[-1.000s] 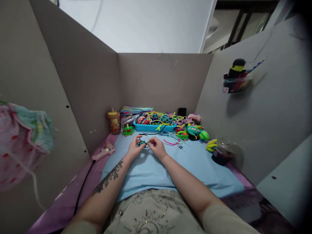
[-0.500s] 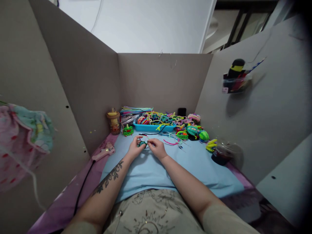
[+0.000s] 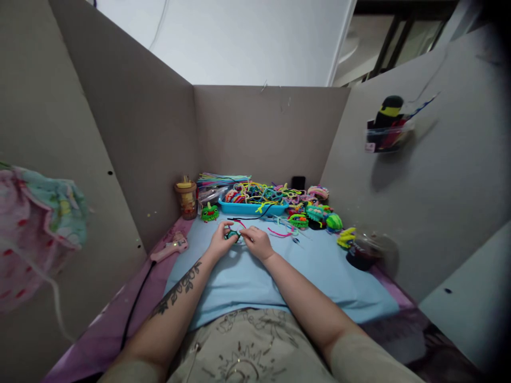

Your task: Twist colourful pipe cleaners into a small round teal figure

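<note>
My left hand [image 3: 220,242] and my right hand [image 3: 257,242] meet over the light blue cloth [image 3: 319,271], fingers pinched together on a small dark green pipe-cleaner piece [image 3: 233,234] held between them. Both forearms reach forward from the bottom of the view; the left one bears a tattoo. Just beyond the hands lie loose pink and black pipe cleaners [image 3: 279,233]. Behind them a blue tray [image 3: 251,208] is heaped with coloured pipe cleaners.
Grey cardboard walls enclose the desk on three sides. A glue gun [image 3: 170,249] with a black cord lies at the left, a yellow-lidded cup [image 3: 186,199] behind it. Finished fuzzy figures [image 3: 315,215] and a dark round container [image 3: 361,254] sit at the right. A clear wall pocket [image 3: 386,130] holds tools.
The hands stay in place over the cloth; the fingers have shifted slightly around the small green piece. Nothing else has moved.
</note>
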Demonstrator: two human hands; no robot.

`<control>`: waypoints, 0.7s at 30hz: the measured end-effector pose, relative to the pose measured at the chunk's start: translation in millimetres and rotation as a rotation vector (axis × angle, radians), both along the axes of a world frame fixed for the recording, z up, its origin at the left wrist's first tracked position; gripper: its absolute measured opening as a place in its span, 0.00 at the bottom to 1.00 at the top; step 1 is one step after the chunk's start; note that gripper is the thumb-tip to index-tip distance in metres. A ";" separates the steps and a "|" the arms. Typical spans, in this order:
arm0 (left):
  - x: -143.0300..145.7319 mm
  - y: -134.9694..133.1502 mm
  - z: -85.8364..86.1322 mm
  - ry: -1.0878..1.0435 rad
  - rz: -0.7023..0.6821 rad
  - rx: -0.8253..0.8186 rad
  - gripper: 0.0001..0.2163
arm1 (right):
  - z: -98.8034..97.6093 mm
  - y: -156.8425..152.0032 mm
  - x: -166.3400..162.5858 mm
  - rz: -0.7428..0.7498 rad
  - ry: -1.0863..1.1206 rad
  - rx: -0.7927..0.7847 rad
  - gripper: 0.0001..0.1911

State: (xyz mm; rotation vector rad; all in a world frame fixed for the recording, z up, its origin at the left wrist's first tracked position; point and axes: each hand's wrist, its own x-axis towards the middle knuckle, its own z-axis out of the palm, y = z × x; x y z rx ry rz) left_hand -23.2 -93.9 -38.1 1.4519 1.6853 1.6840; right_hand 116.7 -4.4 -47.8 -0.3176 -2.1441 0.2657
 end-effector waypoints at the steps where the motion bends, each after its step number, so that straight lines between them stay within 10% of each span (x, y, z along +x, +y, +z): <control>1: -1.0 0.6 -0.9 -0.010 -0.005 0.001 0.19 | 0.7 0.1 1.0 -0.025 -0.033 0.035 0.11; 16: -3.2 0.2 1.6 -0.233 -0.269 -0.101 0.24 | 7.2 -1.0 3.2 -0.037 -0.231 0.216 0.10; 21: -5.9 3.4 -3.3 -0.051 -0.080 -0.002 0.22 | 4.9 -1.1 0.6 -0.006 -0.175 0.077 0.10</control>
